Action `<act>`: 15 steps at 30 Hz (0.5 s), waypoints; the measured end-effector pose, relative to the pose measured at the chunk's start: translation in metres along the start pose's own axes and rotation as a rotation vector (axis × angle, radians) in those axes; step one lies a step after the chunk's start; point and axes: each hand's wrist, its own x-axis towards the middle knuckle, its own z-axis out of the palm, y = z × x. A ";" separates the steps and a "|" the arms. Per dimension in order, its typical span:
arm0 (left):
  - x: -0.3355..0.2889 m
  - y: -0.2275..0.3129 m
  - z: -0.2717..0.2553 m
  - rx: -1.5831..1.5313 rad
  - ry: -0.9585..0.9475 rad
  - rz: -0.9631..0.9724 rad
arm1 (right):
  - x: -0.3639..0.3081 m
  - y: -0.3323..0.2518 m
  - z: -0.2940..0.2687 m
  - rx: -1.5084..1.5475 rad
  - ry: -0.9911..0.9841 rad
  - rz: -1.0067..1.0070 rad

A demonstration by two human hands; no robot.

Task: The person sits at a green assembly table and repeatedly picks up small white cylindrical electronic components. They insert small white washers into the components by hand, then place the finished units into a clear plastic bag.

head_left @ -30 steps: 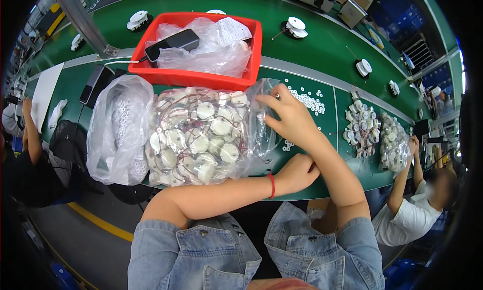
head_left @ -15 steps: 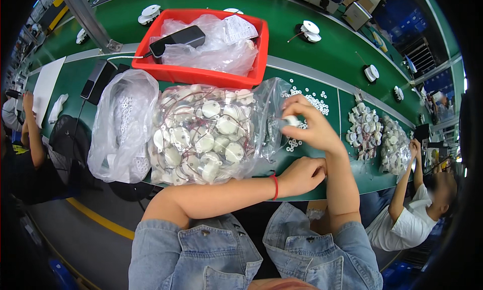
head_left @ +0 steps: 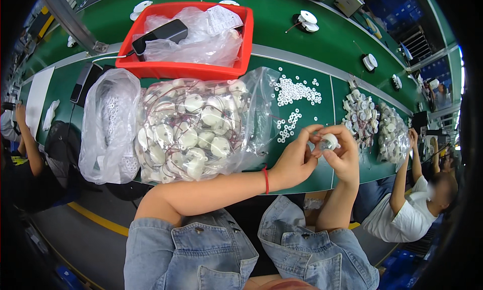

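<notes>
My right hand (head_left: 347, 153) pinches a small round white part (head_left: 330, 140) with a shiny greyish underside between thumb and fingers, above the table's front edge. Close against it from the left is my left hand (head_left: 293, 162), thumb and fingertips pressed together; anything between them is too small to make out. Just beyond the hands, many small white washers (head_left: 297, 91) lie loose on the green table. To the left rests a large clear bag (head_left: 193, 134) full of round white parts with thin dark-red wires. Farther left stands a smaller clear bag (head_left: 90, 151) with white washers inside.
Behind the bags is a red bin (head_left: 171, 68) holding crumpled plastic, a paper slip and a black power adapter (head_left: 163, 37). White wired parts (head_left: 361, 116) are heaped to the right, near another filled bag (head_left: 392, 131). A co-worker (head_left: 410, 209) sits at right; another person's arm shows left.
My right hand has come back from over the washers toward the front edge, holding the white part. My left hand has risen and moved right to meet it. The view has shifted slightly.
</notes>
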 end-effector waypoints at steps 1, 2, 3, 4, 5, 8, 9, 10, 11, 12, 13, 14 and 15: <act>-0.001 0.006 -0.002 -0.010 -0.001 -0.031 | -0.002 -0.002 0.001 -0.082 0.066 -0.003; -0.002 0.009 -0.003 -0.038 -0.005 -0.025 | -0.003 -0.001 -0.004 -0.160 0.121 -0.103; -0.002 0.013 -0.003 -0.040 -0.008 -0.008 | -0.004 0.000 -0.008 -0.134 0.222 -0.128; -0.002 0.016 -0.003 -0.043 -0.011 0.009 | -0.005 0.000 -0.014 -0.103 0.244 -0.138; -0.002 0.018 -0.003 -0.047 -0.014 0.026 | -0.006 0.001 -0.020 -0.073 0.267 -0.148; -0.003 0.011 -0.004 -0.049 -0.046 0.039 | -0.011 0.001 -0.024 0.188 0.101 -0.007; -0.003 0.010 -0.005 -0.040 -0.057 0.038 | -0.012 0.003 -0.021 0.147 0.091 0.018; -0.003 0.012 -0.004 0.010 -0.048 0.037 | -0.014 0.004 -0.015 0.101 0.087 0.049; -0.004 0.018 -0.004 0.060 -0.037 0.036 | -0.016 0.006 -0.009 0.057 0.081 0.081; -0.004 0.021 -0.004 0.111 -0.027 0.035 | -0.020 0.009 -0.005 0.015 0.066 0.037; -0.004 0.020 -0.004 0.173 -0.017 0.057 | -0.021 0.012 -0.007 -0.098 0.038 -0.005; -0.004 0.018 -0.004 0.236 -0.007 0.079 | -0.021 0.015 -0.011 -0.212 0.009 -0.047; -0.003 0.017 -0.004 0.299 0.004 0.101 | -0.021 0.017 -0.013 -0.325 -0.020 -0.089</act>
